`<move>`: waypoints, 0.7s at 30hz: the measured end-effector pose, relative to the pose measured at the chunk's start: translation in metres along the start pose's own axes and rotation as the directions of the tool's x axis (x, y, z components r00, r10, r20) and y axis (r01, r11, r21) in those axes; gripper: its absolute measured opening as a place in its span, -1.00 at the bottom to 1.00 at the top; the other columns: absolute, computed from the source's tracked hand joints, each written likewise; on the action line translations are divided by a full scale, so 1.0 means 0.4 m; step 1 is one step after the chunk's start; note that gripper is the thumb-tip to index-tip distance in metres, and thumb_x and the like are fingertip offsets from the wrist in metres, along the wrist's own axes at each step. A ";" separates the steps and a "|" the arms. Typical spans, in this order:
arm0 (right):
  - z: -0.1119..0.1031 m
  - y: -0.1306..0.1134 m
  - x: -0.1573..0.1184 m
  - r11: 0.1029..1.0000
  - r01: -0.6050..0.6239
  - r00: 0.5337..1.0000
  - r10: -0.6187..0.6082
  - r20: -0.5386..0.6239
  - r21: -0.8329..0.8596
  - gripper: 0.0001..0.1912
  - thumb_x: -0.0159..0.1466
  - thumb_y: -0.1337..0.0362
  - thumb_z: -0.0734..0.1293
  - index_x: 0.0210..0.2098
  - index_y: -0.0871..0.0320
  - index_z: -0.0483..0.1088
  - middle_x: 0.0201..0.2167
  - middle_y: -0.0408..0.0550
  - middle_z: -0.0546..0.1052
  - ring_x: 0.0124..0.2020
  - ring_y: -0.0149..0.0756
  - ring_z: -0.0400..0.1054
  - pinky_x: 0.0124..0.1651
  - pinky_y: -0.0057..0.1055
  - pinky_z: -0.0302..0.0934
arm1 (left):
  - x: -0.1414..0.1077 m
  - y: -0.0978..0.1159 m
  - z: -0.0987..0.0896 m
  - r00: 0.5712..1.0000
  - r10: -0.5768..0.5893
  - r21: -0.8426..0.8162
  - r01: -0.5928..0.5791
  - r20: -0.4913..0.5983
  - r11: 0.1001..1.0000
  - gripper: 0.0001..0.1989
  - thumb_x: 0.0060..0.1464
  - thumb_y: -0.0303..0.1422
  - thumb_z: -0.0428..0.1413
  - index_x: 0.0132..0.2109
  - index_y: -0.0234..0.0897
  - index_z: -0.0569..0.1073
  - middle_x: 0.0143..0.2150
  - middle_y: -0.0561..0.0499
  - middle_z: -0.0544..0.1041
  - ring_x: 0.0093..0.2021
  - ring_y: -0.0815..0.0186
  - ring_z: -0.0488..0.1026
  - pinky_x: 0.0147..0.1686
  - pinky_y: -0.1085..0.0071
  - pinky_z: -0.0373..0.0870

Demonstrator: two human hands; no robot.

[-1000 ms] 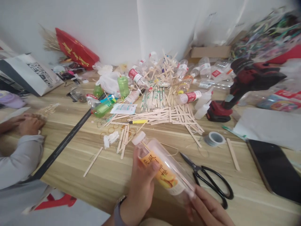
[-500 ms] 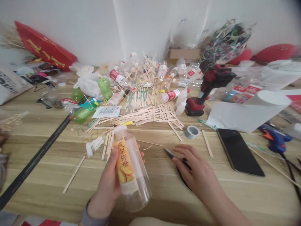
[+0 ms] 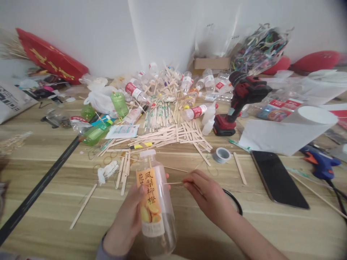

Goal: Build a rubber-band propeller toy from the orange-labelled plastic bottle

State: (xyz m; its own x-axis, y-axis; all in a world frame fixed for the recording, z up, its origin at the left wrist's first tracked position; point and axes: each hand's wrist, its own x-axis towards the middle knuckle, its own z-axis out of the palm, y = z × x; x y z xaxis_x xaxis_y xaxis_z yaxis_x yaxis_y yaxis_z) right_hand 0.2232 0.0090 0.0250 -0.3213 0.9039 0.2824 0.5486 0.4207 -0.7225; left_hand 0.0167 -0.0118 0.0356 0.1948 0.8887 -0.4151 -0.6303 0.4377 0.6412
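Note:
My left hand (image 3: 130, 211) is wrapped around a clear plastic bottle (image 3: 169, 216) with an orange fruit label and a white cap. The bottle stands slightly tilted, and a thin stick shows through its wall. My right hand (image 3: 207, 191) pinches the end of a thin pale strand (image 3: 175, 183), which runs straight out from the bottle's right side. Whether it is string or a rubber band I cannot tell. A black looped handle (image 3: 235, 199) lies on the table beneath my right hand, the rest of that tool hidden.
Wooden craft sticks (image 3: 173, 134) are heaped beyond the bottle, with several plastic bottles behind. A cordless drill (image 3: 238, 103), a tape roll (image 3: 222, 155), a phone (image 3: 279, 178) and a glue gun (image 3: 320, 160) stand or lie rightward. A black bar (image 3: 46, 180) crosses the left side.
My right hand has left the black-handled tool and moved left to pinch the strand, which was curved and is now straight. The bottle has shifted slightly right and nearer, and turned a little.

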 end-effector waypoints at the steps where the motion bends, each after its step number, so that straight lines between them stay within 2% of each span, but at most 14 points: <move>1: 0.002 0.000 -0.008 1.000 -0.023 0.997 0.022 -0.078 -0.006 -0.88 0.33 0.37 0.21 -0.26 0.10 0.37 -0.37 -0.04 0.47 -0.37 -0.28 0.40 -0.31 -0.37 0.32 | 0.005 0.000 0.003 1.000 -0.002 -0.024 0.002 -0.004 1.000 -0.53 -0.17 -0.14 0.36 -0.12 -0.32 0.60 -0.15 -0.15 0.65 -0.29 0.17 0.60 -0.35 0.38 0.55; 3: 0.010 -0.003 -0.032 0.996 -0.073 0.965 0.060 -0.257 -0.042 -0.88 0.31 0.34 0.24 -0.15 0.10 0.34 -0.24 0.03 0.47 -0.31 -0.25 0.40 -0.25 -0.33 0.33 | 0.017 -0.002 0.010 1.000 0.013 -0.082 -0.015 -0.027 0.997 -0.53 -0.15 -0.13 0.34 -0.12 -0.33 0.58 -0.17 -0.14 0.65 -0.29 0.19 0.60 -0.30 0.36 0.55; 4: 0.015 -0.007 -0.046 0.994 -0.090 0.943 0.065 -0.326 -0.062 -0.84 0.31 0.33 0.25 -0.11 0.09 0.32 -0.20 0.05 0.47 -0.26 -0.23 0.41 -0.21 -0.31 0.33 | 0.024 -0.003 0.015 0.996 0.064 -0.106 -0.071 -0.069 0.992 -0.54 -0.14 -0.13 0.33 -0.12 -0.34 0.58 -0.17 -0.14 0.64 -0.25 0.18 0.59 -0.24 0.34 0.54; 5: 0.019 -0.012 -0.061 0.993 -0.092 0.934 0.060 -0.352 -0.075 -0.84 0.30 0.32 0.26 -0.11 0.08 0.31 -0.18 0.04 0.47 -0.23 -0.22 0.41 -0.18 -0.30 0.33 | 0.031 -0.004 0.019 0.991 0.080 -0.117 -0.092 -0.104 0.989 -0.54 -0.15 -0.12 0.33 -0.15 -0.35 0.57 -0.21 -0.13 0.65 -0.24 0.15 0.59 -0.20 0.29 0.53; 7: 0.028 -0.024 -0.087 0.998 -0.045 0.959 0.029 -0.280 -0.051 -0.89 0.29 0.32 0.28 -0.18 0.04 0.34 -0.26 -0.04 0.50 -0.25 -0.25 0.43 -0.19 -0.37 0.35 | 0.045 -0.008 0.029 0.972 0.139 -0.149 -0.169 -0.192 0.974 -0.52 -0.17 -0.12 0.34 -0.14 -0.35 0.55 -0.25 -0.11 0.64 -0.17 0.09 0.58 -0.07 0.19 0.49; 9: 0.037 -0.035 -0.105 0.999 -0.024 0.983 0.032 -0.178 0.049 -0.94 0.28 0.31 0.30 -0.24 0.02 0.36 -0.37 -0.14 0.52 -0.34 -0.33 0.46 -0.27 -0.47 0.36 | 0.054 -0.016 0.039 0.953 0.180 -0.169 -0.225 -0.245 0.960 -0.50 -0.19 -0.11 0.35 -0.12 -0.33 0.54 -0.22 -0.08 0.64 -0.12 0.10 0.56 0.02 0.18 0.43; 12: 0.052 -0.038 -0.116 0.966 -0.110 0.975 0.151 -0.164 0.233 -0.97 0.27 0.27 0.32 -0.27 0.03 0.39 -0.44 -0.19 0.54 -0.43 -0.38 0.46 -0.36 -0.55 0.37 | 0.056 -0.037 0.054 0.939 0.210 -0.181 -0.264 -0.272 0.947 -0.45 -0.20 -0.12 0.37 -0.06 -0.28 0.51 -0.15 -0.05 0.63 -0.07 0.14 0.53 0.08 0.19 0.37; 14: 0.058 -0.031 -0.120 0.930 -0.181 0.954 0.246 -0.174 0.321 -0.95 0.25 0.23 0.34 -0.30 0.05 0.40 -0.47 -0.17 0.54 -0.46 -0.37 0.47 -0.40 -0.56 0.37 | 0.052 -0.054 0.061 0.942 0.224 -0.174 -0.271 -0.249 0.947 -0.43 -0.17 -0.13 0.36 0.00 -0.26 0.48 -0.10 -0.05 0.61 0.00 0.12 0.50 0.10 0.19 0.34; 17: 0.062 -0.014 -0.131 0.875 -0.284 0.922 0.361 -0.137 0.393 -0.89 0.25 0.17 0.35 -0.33 0.07 0.41 -0.49 -0.12 0.55 -0.48 -0.32 0.48 -0.42 -0.54 0.37 | 0.044 -0.079 0.067 0.958 0.244 -0.133 -0.264 -0.149 0.955 -0.43 -0.07 -0.14 0.31 0.08 -0.23 0.43 -0.04 -0.08 0.57 0.08 0.08 0.44 0.13 0.17 0.30; 21: 0.066 -0.003 -0.154 0.822 -0.361 0.872 0.464 -0.152 0.441 -0.78 0.26 0.07 0.32 -0.24 0.07 0.45 -0.37 -0.04 0.61 -0.38 -0.24 0.51 -0.34 -0.49 0.40 | 0.034 -0.099 0.076 0.961 0.278 -0.106 -0.276 -0.001 0.955 -0.41 -0.02 -0.16 0.30 0.14 -0.22 0.38 -0.04 -0.10 0.54 0.06 0.08 0.44 0.11 0.16 0.31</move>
State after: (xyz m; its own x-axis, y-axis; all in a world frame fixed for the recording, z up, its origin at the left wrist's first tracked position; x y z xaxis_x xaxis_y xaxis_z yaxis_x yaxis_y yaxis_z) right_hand 0.2218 -0.0492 -0.0082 0.0920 0.9957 0.0070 0.2264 -0.0141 -0.9739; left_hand 0.0670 -0.0128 0.0242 0.0112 0.9752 -0.2212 -0.7357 0.1579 0.6587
